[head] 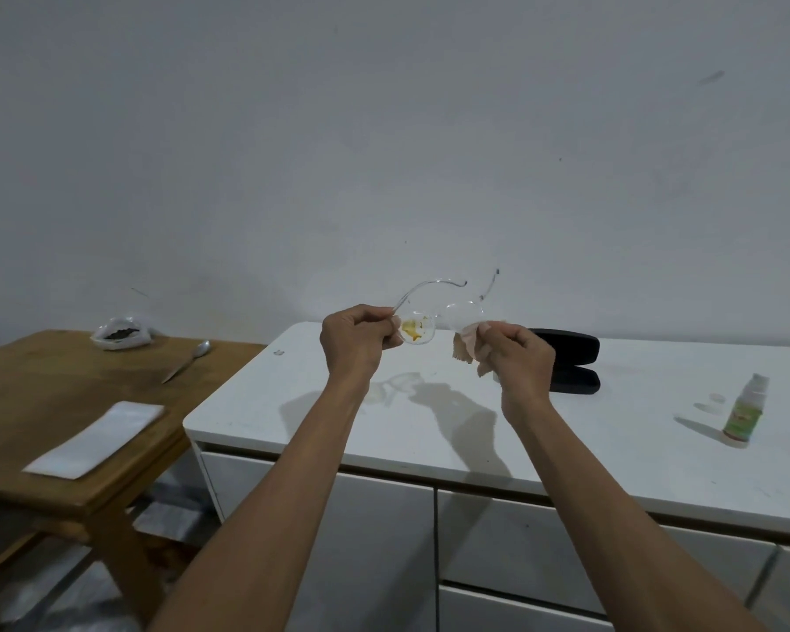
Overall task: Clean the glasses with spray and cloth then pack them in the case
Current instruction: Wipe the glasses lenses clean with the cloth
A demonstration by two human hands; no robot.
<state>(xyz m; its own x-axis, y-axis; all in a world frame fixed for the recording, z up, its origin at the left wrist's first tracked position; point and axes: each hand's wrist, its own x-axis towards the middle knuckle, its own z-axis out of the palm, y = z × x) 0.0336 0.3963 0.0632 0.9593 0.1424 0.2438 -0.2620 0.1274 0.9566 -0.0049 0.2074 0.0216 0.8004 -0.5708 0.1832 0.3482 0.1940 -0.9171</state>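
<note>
Both hands are raised above the white worktop (429, 431) and hold the glasses (434, 323) in the air between them. The left hand (356, 339) has its fingers curled and pinches the glasses at the left lens, near the hinge of one temple. That lens (415, 330) carries a yellow-orange smear. The right hand (518, 355) grips a pale cloth (468, 346), with the fingers curled round it, and presses the cloth against the other lens. The frame is clear, and both temples are unfolded and point up and away from the person.

The black case (571, 360) lies open on the worktop, just behind the right hand and partly hidden by it. The spray bottle (745, 410) stands upright on the worktop, well to the right of the case, with a green label. A small clear cap (717, 398) lies just beside the bottle on its left.

To the left of the white worktop stands a wooden table (55, 394). On it lie a white folded sheet (97, 437), a spoon (188, 361) and a plastic bag (122, 334) with dark contents.
</note>
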